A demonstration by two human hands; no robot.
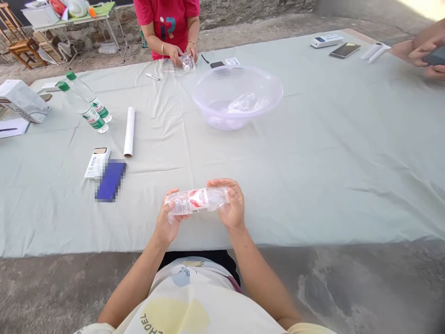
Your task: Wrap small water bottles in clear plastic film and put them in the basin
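Note:
A clear plastic water bottle (198,199) with a red and white label lies sideways between my two hands, above the near edge of the table. Thin clear film appears to be wrapped round it. My left hand (168,218) grips its left end, thumb on top. Around the right end, my right hand (232,204) is closed, with the fingers over the far side. To the left on the cloth are a blue rectangular item (111,181), partly pixelated, a white device (98,162) and a roll of cling film (129,132).
A translucent purple basin (208,116) holding crumpled clear film (246,103) stands mid-table. Two green-capped bottles (93,121) stand at left. Across the table, a person in a red shirt (170,23) handles another bottle (187,62). Another person's hands (431,53) hold a phone at far right.

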